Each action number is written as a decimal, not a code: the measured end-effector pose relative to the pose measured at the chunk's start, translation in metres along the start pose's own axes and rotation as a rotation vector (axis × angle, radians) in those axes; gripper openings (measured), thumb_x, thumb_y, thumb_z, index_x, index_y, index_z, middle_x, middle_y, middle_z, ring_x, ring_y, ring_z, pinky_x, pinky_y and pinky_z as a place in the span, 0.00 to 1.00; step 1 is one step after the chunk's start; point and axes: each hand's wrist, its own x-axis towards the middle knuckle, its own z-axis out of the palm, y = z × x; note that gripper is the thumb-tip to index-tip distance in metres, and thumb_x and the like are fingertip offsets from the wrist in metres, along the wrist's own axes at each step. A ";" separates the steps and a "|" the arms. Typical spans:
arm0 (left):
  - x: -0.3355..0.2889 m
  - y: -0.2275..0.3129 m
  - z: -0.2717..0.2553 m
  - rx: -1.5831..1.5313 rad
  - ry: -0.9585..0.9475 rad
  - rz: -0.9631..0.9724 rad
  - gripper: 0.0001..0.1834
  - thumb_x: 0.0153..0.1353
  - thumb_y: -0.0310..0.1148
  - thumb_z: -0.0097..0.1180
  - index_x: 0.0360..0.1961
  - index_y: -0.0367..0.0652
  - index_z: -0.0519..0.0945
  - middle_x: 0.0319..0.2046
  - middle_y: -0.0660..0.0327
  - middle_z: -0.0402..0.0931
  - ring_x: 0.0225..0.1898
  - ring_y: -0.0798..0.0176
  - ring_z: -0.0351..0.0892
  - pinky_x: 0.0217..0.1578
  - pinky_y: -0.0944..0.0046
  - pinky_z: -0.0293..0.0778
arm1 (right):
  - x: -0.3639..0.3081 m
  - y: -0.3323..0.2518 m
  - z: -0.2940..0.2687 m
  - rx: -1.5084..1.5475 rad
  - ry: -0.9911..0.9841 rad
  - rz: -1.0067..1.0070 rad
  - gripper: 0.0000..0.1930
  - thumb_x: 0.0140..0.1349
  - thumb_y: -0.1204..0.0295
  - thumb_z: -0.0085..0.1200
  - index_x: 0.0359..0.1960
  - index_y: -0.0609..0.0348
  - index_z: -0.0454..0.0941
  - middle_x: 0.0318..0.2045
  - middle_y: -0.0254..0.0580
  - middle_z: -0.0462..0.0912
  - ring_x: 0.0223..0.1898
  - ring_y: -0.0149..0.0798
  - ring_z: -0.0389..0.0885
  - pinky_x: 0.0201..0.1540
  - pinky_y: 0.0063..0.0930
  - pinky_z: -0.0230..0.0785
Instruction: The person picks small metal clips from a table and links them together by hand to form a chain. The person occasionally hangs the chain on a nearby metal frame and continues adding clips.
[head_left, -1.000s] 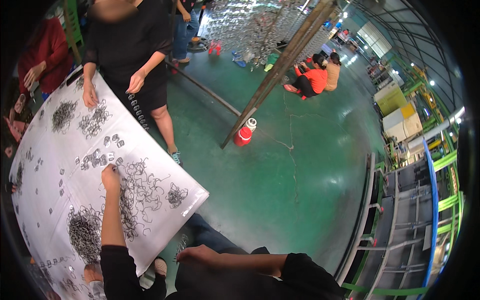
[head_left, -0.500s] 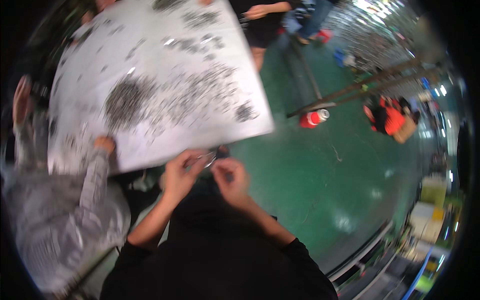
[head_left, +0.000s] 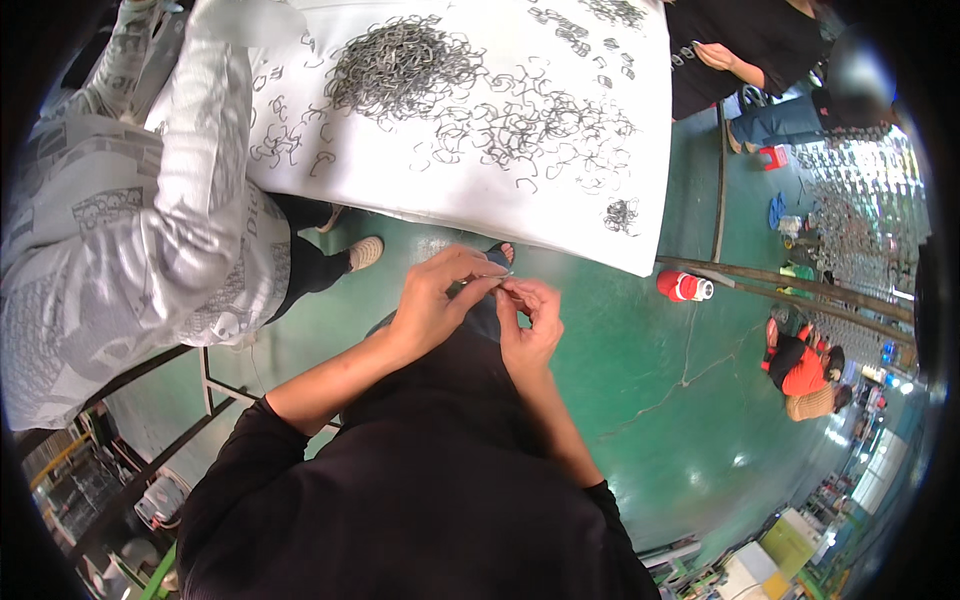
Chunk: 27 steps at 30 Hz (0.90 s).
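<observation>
Both my hands are raised over my lap, in front of the table's near edge, with their fingertips close together. Between thumb and fingers my left hand (head_left: pixel 432 302) pinches a small thin metal piece (head_left: pixel 508 274), mostly hidden by the fingers. My right hand (head_left: pixel 532 322) is closed in a pinch at the same piece. On the white-covered table (head_left: pixel 590 228) lies a dense heap of dark, C-shaped metal pieces (head_left: pixel 400 70). More such loose pieces (head_left: pixel 520 122) are scattered to its right, and a small clump (head_left: pixel 621 214) sits near the right corner.
A person in a grey patterned top (head_left: pixel 140 230) works close on my left. Across the table, another person's hand (head_left: pixel 714 55) holds small pieces. A red container with a white top (head_left: pixel 685 287) stands on the green floor (head_left: pixel 640 380), beside long dark bars (head_left: pixel 800 285). Someone in red (head_left: pixel 802 372) crouches farther right.
My view has turned left and steadied, so table and floor things sit differently in it. My hands have come closer together and still pinch the small metal piece.
</observation>
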 end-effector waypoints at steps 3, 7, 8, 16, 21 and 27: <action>-0.007 -0.007 -0.008 -0.004 0.034 0.005 0.09 0.54 0.19 0.62 0.37 0.39 0.84 0.35 0.55 0.80 0.37 0.58 0.80 0.37 0.64 0.75 | 0.017 0.007 -0.004 -0.043 -0.062 0.046 0.10 0.59 0.84 0.56 0.41 0.64 0.72 0.36 0.47 0.81 0.36 0.38 0.84 0.34 0.29 0.75; -0.015 -0.013 -0.015 -0.018 0.097 -0.042 0.09 0.53 0.19 0.62 0.37 0.39 0.84 0.34 0.55 0.80 0.37 0.58 0.80 0.38 0.63 0.75 | 0.100 0.050 0.012 -0.357 -0.335 -0.103 0.03 0.61 0.76 0.53 0.36 0.59 0.76 0.34 0.43 0.80 0.33 0.44 0.82 0.34 0.34 0.73; -0.016 -0.015 -0.016 -0.013 0.108 -0.048 0.10 0.53 0.18 0.62 0.37 0.39 0.84 0.34 0.55 0.80 0.38 0.58 0.80 0.39 0.63 0.75 | 0.126 0.063 0.025 -0.430 -0.412 -0.169 0.03 0.61 0.74 0.53 0.34 0.57 0.77 0.34 0.41 0.80 0.33 0.46 0.81 0.35 0.35 0.73; -0.018 -0.020 -0.013 -0.014 0.172 -0.117 0.09 0.54 0.18 0.62 0.37 0.39 0.83 0.34 0.55 0.80 0.39 0.58 0.81 0.42 0.62 0.76 | 0.248 0.120 0.105 -0.914 -1.165 -0.536 0.05 0.57 0.72 0.57 0.32 0.51 0.73 0.34 0.35 0.74 0.39 0.42 0.78 0.38 0.38 0.74; -0.014 -0.021 -0.008 0.092 0.200 -0.092 0.08 0.55 0.18 0.61 0.37 0.38 0.83 0.35 0.55 0.80 0.37 0.58 0.82 0.43 0.64 0.77 | 0.244 0.119 0.093 -0.798 -1.053 -0.470 0.03 0.58 0.75 0.52 0.33 0.57 0.74 0.36 0.40 0.77 0.39 0.47 0.79 0.38 0.36 0.72; -0.013 -0.027 0.003 -0.102 0.238 -0.107 0.09 0.56 0.18 0.59 0.39 0.38 0.82 0.39 0.57 0.80 0.33 0.63 0.82 0.33 0.67 0.77 | 0.168 0.050 0.023 -0.139 -0.556 0.225 0.08 0.58 0.78 0.57 0.39 0.61 0.75 0.29 0.41 0.82 0.32 0.36 0.82 0.32 0.26 0.72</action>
